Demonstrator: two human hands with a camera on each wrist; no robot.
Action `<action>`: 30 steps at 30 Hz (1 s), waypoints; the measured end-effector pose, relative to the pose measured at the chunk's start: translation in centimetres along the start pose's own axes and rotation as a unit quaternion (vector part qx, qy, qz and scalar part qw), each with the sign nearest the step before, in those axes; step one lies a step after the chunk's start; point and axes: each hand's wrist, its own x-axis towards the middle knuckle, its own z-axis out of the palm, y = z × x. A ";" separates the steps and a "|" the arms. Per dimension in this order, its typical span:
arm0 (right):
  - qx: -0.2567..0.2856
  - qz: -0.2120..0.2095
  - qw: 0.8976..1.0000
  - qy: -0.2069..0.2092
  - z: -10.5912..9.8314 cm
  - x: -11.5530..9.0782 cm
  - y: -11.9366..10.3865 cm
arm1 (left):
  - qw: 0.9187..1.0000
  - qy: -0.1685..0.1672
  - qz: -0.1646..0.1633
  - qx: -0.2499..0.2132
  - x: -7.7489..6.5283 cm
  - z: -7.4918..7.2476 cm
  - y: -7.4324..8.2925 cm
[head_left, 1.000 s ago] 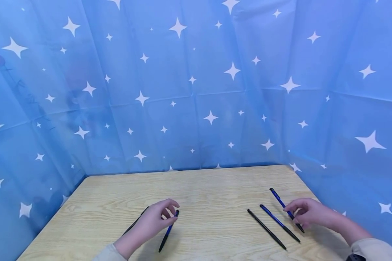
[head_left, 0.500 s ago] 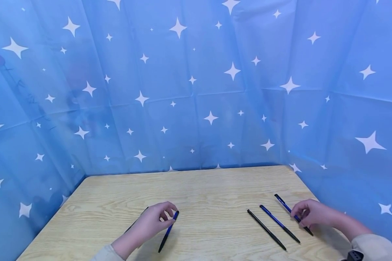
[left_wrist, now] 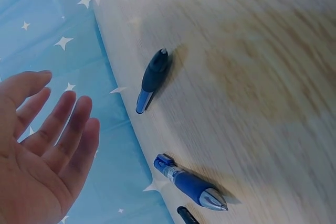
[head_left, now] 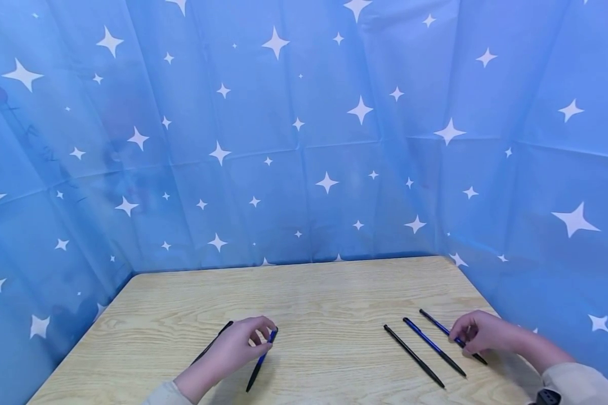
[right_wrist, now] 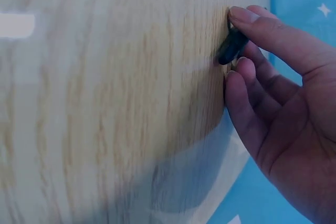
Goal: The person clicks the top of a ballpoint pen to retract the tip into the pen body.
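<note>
My right hand pinches a blue pen with a black front part, low over the right side of the table. In the right wrist view, its dark end shows between thumb and fingers. Left of it, another blue pen and a black pen lie slanted, roughly side by side. My left hand hovers with loosely bent fingers, apart from the pens in its wrist view. A blue pen lies beside its fingertips in the head view; a dark pen is partly hidden behind the hand.
The wooden table ends in front of a blue curtain with white stars, which also runs along both sides. The table's right edge lies close beyond my right hand.
The pen in my right hand has shifted right and towards me, and its back end has swung left. My left hand has lowered slightly. The other pens lie as before.
</note>
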 end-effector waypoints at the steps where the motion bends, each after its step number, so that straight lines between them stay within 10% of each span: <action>1: -0.003 -0.003 1.000 0.001 0.0 0.0 0.0 | 1.000 0.000 0.002 0.002 0.0 0.0 0.0; 30: 0.017 -0.039 0.999 -0.019 2.8 2.5 -3.3 | 0.998 -0.043 0.046 0.010 3.5 2.7 3.0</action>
